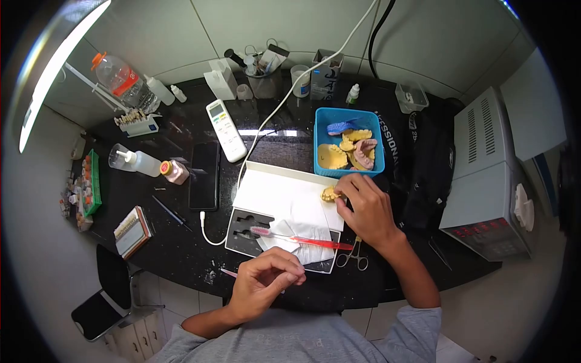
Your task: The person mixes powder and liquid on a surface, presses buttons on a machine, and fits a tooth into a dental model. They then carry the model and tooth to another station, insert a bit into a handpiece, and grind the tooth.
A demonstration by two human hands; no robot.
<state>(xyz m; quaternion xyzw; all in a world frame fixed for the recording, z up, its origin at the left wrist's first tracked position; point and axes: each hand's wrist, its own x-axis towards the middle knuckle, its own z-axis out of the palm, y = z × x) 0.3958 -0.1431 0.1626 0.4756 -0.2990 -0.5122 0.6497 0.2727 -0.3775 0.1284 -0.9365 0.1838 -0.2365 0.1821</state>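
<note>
A small yellow dental model point(328, 194) rests on the lid of a white box point(284, 193). My right hand point(368, 209) is at the model's right side, thumb and fingertips curled against it. Over the near edge of the box, my left hand point(266, 281) is held with its fingertips pressed together; what lies between them is too small to make out. A red toothbrush point(321, 242) lies across white tissue point(290, 233) in the box's open tray. More dental models point(333, 156) sit in a blue basket point(319, 142) behind my right hand.
Scissor-like clamps point(352, 259) lie right of the tray. A black phone point(204, 175), white remote point(226, 130) and bottles point(145, 163) stand or lie at the left. A white cable point(275, 112) crosses the table. A grey machine point(484, 175) stands at the right.
</note>
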